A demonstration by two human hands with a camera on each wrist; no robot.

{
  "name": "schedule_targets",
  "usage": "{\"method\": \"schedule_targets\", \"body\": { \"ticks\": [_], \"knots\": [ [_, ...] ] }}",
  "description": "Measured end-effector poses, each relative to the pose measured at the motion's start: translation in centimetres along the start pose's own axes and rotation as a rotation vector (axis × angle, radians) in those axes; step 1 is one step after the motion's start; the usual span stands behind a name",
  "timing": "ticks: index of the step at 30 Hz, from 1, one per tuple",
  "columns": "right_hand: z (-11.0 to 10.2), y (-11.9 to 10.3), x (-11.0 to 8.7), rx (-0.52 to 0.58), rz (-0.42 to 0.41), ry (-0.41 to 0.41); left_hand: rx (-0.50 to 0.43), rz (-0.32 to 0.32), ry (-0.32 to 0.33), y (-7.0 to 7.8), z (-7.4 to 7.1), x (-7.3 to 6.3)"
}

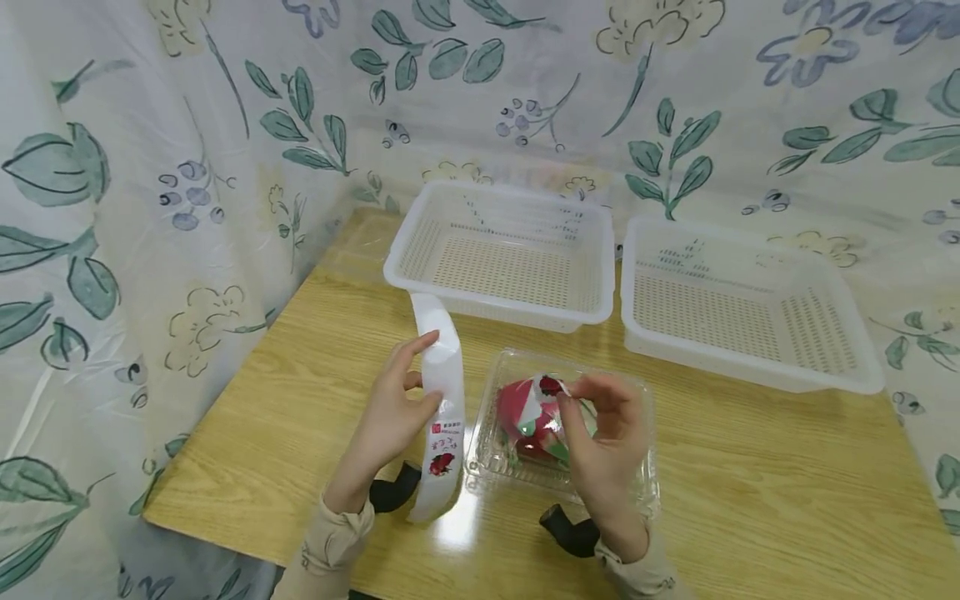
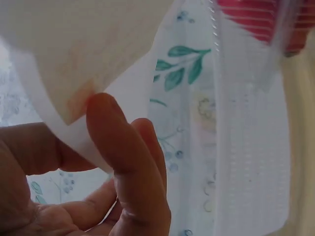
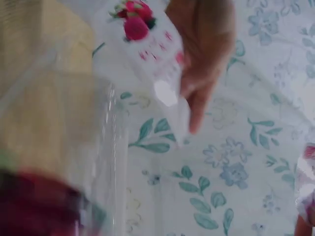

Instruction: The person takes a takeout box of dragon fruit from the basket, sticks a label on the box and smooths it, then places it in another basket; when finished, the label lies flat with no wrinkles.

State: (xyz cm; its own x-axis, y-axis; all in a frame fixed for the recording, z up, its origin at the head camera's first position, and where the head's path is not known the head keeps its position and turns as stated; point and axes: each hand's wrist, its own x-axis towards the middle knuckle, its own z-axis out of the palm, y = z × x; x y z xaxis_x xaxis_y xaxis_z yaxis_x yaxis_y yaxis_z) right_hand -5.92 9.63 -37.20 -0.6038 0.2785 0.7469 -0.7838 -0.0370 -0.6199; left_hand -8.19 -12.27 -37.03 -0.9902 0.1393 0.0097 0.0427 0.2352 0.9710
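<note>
In the head view my left hand [image 1: 401, 408] grips a long white strip of labels [image 1: 447, 350] between thumb and fingers. A red fruit picture is printed near its lower end, and the left wrist view shows the fingers on the strip's edge [image 2: 133, 98]. My right hand [image 1: 611, 433] pinches a small label sticker [image 1: 551, 385] with a red fruit picture, over a clear plastic clamshell box [image 1: 487, 471]. Inside the box lies a pinkish-red dragon fruit [image 1: 517, 408] with green tips, partly hidden by the right hand and the sticker.
Two white perforated baskets [image 1: 502, 312] stand side by side at the back of the wooden table [image 1: 300, 400]; the right one is the other basket [image 1: 750, 367]. Clear plastic lies behind the left basket. A flowered curtain [image 1: 487, 125] hangs behind and at the left. Black mounts sit at both wrists.
</note>
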Motion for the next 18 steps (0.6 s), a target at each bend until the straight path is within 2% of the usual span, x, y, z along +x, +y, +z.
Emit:
{"method": "schedule_targets", "body": {
  "ticks": [4,7,9,13,18],
  "knots": [
    [-1.9,-0.3,0.9,-0.124,0.183,-0.056,0.033,-0.047,-0.078,-2.0,-1.1,1.3],
    [-3.3,-0.3,1.7,-0.184,0.26,-0.109,0.015,-0.076,-0.143,-3.7,-1.7,2.5],
    [-4.1,-0.2,2.3,-0.208,0.257,-0.152,-0.013,-0.099,-0.184,-4.7,-1.9,3.3],
    [-5.3,-0.3,3.5,-0.298,0.254,-0.27,-0.009,-0.122,-0.223,-6.3,-2.1,4.4],
    [-6.3,-0.4,4.9,-0.497,0.289,-0.483,0.136,-0.1,-0.188,-7.9,-2.3,5.3]
  ]
}}
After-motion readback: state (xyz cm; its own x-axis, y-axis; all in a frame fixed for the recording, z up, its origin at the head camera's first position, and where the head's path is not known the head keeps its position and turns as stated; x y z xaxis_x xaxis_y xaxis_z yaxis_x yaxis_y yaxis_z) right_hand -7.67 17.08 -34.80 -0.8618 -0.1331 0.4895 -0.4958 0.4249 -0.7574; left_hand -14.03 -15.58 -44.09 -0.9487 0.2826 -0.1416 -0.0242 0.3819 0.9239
